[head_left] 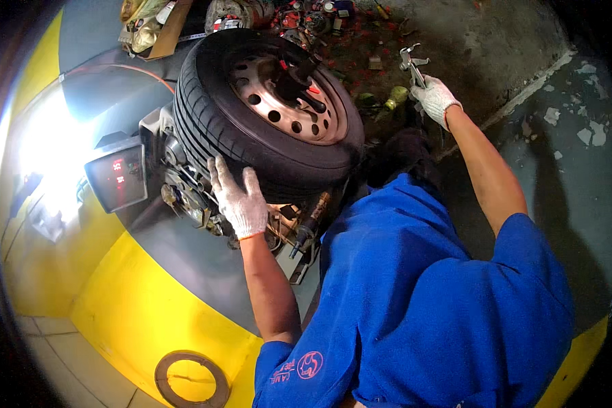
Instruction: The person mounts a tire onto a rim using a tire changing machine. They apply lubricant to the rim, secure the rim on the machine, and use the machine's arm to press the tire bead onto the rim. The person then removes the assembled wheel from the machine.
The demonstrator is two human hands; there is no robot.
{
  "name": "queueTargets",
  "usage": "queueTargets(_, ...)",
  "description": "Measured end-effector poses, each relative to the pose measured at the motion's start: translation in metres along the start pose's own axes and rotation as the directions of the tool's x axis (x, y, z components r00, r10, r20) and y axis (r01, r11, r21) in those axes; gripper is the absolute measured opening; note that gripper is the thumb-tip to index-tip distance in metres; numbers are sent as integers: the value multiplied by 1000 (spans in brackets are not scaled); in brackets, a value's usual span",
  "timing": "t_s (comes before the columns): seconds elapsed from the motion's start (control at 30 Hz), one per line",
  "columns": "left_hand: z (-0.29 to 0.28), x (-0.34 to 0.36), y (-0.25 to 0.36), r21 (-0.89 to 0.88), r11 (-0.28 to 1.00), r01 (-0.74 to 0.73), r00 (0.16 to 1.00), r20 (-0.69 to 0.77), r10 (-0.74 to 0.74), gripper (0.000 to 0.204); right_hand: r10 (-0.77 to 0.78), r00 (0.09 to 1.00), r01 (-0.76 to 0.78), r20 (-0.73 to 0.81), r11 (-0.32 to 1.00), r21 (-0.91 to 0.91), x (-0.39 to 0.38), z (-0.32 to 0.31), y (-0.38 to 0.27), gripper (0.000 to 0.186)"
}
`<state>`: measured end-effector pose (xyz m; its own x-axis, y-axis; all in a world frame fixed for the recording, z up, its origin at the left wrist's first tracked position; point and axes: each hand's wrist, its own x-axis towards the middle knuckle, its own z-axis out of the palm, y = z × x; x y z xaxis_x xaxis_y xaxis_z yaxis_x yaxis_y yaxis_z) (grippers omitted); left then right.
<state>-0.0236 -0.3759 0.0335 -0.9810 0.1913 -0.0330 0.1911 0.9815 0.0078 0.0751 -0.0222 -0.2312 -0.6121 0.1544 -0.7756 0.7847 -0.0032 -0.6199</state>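
Note:
A black tyre on a pale steel rim (248,115) stands tilted in front of me, with a dark clamping hub (299,88) at its centre. In a white knitted glove, my left hand (239,200) lies with fingers spread against the near tread of the tyre. My right hand (434,100), gloved the same way, is out to the right, apart from the wheel. Its fingers are closed around silver metal pliers (412,62), whose head points up and away. The glove hides part of the handles.
Left of the tyre is a display panel (119,178) with red digits. Metal parts and tools (306,228) lie beneath the tyre. Beyond it are a cardboard box (170,30) and scattered clutter; a yellow-green bottle (396,97) lies near my right hand. A brown ring (163,374) is at lower left.

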Motion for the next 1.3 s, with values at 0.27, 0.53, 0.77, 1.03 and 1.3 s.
queueTargets(0.27,8,-29,6,-22,999,31,999,-39,-31,57,-12,1000,12,1,1000,-25,16,7,1,30)
queueTargets(0.53,64,-60,-10,-20,998,-58,976,-211,52,69,84,993,-78,-89,995,65,3,11,11,34)
queueTargets(0.77,32,93,-45,-44,995,-92,966,-246,78,60,99,950,-90,-295,995,45,-48,26,45,21)
queueTargets(1.03,31,184,-116,-179,972,-150,970,-215,110,49,-139,850,-7,-508,961,-275,-148,123,34,37)
queueTargets(1.3,93,-74,-126,-573,749,-332,879,-476,26,51,-427,685,42,-591,832,-553,-204,208,-23,54)
